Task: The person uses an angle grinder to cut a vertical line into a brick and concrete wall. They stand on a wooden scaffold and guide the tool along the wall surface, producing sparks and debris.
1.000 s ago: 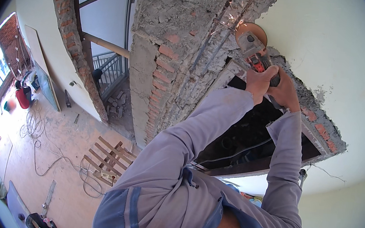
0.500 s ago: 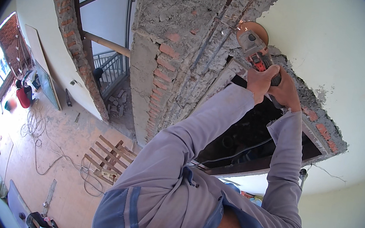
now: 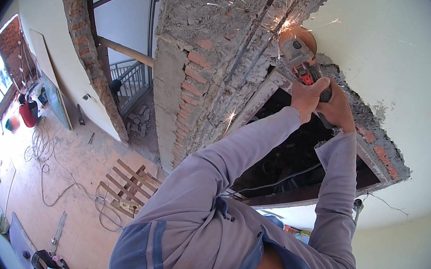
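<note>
Both my hands are closed around an angle grinder (image 3: pixel 305 65), raised overhead against the broken wall. My left hand (image 3: pixel 307 96) grips its body from the left. Beside it, my right hand (image 3: pixel 340 108) wraps the rear of the tool, partly hidden behind the left. The round orange-brown disc (image 3: pixel 304 36) meets a thin steel bar (image 3: pixel 288 15) in the chipped concrete. Bright sparks (image 3: pixel 286 25) fly from that contact. A second bar (image 3: pixel 262 19) runs roughly parallel, to the left.
Rough concrete and exposed bricks (image 3: pixel 196 73) surround a dark framed opening (image 3: pixel 277 158) below my hands. Left is a broken-out doorway (image 3: pixel 127 21) with rubble. On the floor lie a wooden slatted pallet (image 3: pixel 131 183) and loose cable (image 3: pixel 52 190). A person in red (image 3: pixel 28 112) crouches far left.
The sparks have grown from a faint few to a bright burst at the disc, with another glint lower on the wall. My hands and the grinder stay almost in place.
</note>
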Demonstrator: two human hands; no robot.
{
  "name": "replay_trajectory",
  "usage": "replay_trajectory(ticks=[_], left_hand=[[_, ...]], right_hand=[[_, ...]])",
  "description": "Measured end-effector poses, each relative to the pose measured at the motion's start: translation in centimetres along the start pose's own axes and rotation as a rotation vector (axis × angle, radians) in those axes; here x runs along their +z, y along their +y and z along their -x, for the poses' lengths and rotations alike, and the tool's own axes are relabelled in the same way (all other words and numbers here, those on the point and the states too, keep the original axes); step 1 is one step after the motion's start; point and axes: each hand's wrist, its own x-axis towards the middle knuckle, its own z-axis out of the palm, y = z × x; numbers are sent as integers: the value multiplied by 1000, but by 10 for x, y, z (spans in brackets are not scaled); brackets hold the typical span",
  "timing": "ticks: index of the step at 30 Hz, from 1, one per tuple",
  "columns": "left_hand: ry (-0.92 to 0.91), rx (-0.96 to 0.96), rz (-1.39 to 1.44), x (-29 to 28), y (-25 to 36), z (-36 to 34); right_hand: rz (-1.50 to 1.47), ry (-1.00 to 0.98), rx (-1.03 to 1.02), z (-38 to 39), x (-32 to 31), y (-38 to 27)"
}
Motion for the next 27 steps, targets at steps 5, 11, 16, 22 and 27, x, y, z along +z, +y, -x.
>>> replay_trajectory(ticks=[5, 11, 16, 22, 27], left_hand=[[19, 22, 2, -1, -1, 2], [20, 2, 11, -5, -5, 1], [29, 45, 34, -6, -9, 0], [60, 62, 14, -5, -7, 2], [37, 23, 11, -5, -2, 6]], right_hand=[[-27, -22, -9, 0, 2, 3], [-28, -52, 15, 1, 3, 2], [-14, -31, 3, 3, 7, 2], [-16, -22, 1, 4, 6, 0], [-22, -34, 18, 4, 6, -1]])
